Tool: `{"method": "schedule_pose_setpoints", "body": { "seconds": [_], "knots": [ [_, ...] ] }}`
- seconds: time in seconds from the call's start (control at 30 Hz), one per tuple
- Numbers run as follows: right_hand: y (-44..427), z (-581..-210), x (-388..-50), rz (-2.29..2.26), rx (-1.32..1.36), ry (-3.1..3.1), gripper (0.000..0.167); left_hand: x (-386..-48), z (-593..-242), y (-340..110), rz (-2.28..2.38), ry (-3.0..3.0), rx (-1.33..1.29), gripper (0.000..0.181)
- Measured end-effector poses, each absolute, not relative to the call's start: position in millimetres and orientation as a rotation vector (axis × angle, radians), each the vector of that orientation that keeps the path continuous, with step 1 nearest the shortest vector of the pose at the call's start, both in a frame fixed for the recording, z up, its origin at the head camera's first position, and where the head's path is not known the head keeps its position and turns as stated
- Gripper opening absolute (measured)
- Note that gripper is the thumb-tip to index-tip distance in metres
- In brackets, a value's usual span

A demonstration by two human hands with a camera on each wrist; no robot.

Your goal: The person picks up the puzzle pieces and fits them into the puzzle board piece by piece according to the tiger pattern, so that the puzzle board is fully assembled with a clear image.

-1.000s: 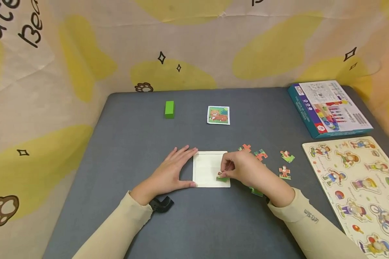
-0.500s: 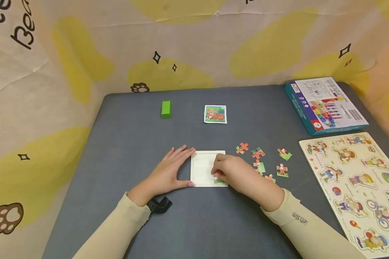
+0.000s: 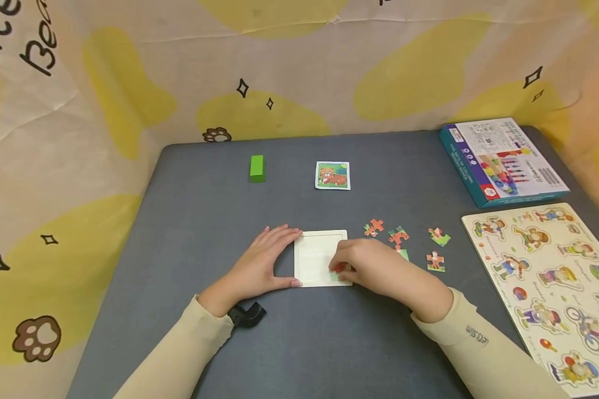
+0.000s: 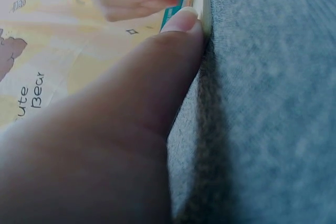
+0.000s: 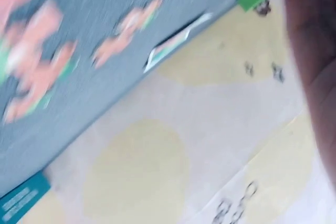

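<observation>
A shallow white puzzle tray (image 3: 310, 260) lies on the grey table. My left hand (image 3: 259, 266) spreads along its left side, with fingertips at the far left corner and thumb at the near one. In the left wrist view that thumb (image 4: 181, 22) presses against the tray's edge. Inside the tray's near right corner, my right hand (image 3: 379, 266) pinches a small jigsaw piece (image 3: 335, 276) in green and red, mostly covered by the fingers. Several loose jigsaw pieces (image 3: 435, 260) lie to the right, some partly behind the right hand. The right wrist view is blurred and hides the held piece.
Behind the tray sit a tiger picture card (image 3: 333, 175) and a green block (image 3: 257, 168). At the right are a teal-edged box (image 3: 504, 163) and a wooden figure board (image 3: 534, 277). A patterned cloth (image 3: 279, 66) rises behind the table.
The right hand has shifted slightly within the tray's near right corner, still holding the jigsaw piece. The left hand stays at the tray's left side. The head view has shifted a little.
</observation>
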State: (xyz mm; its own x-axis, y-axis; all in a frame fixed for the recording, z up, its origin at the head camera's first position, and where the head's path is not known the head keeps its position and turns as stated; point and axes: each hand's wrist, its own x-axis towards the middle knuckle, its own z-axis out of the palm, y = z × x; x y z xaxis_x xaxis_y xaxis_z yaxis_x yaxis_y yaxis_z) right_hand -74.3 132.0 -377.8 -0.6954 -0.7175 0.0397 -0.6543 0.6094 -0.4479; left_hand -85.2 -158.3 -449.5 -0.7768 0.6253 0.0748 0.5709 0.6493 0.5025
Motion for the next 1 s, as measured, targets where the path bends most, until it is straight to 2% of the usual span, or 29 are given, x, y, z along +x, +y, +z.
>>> {"method": "schedule_pose_setpoints", "body": {
  "seconds": [0.13, 0.27, 0.33, 0.47, 0.7, 1.0],
  "knots": [
    [161.7, -365.5, -88.1, -0.558, -0.923, 2.834, 0.017, -85.4, -450.2, -157.1, 0.789, 2.754, 1.021, 0.102],
    [199.5, -358.5, -104.4, -0.342, -0.606, 2.863, 0.030, -85.2, -449.8, -157.1, 0.783, 2.750, 1.027, 0.101],
    [213.8, -359.2, -111.4, -0.307, -0.534, 2.813, 0.037, -84.9, -449.3, -157.5, 0.782, 2.747, 1.023, 0.100],
    [226.3, -366.0, -120.7, -0.358, -0.520, 2.760, 0.039, -84.4, -449.6, -158.3, 0.775, 2.748, 1.014, 0.100],
    [226.3, -373.2, -124.9, -0.415, -0.522, 2.763, 0.018, -85.1, -450.4, -159.0, 0.751, 2.755, 1.011, 0.100],
    [228.9, -371.0, -123.7, -0.550, -0.570, 2.671, 0.022, -84.1, -451.1, -159.1, 0.762, 2.749, 1.015, 0.100]
  ]
}}
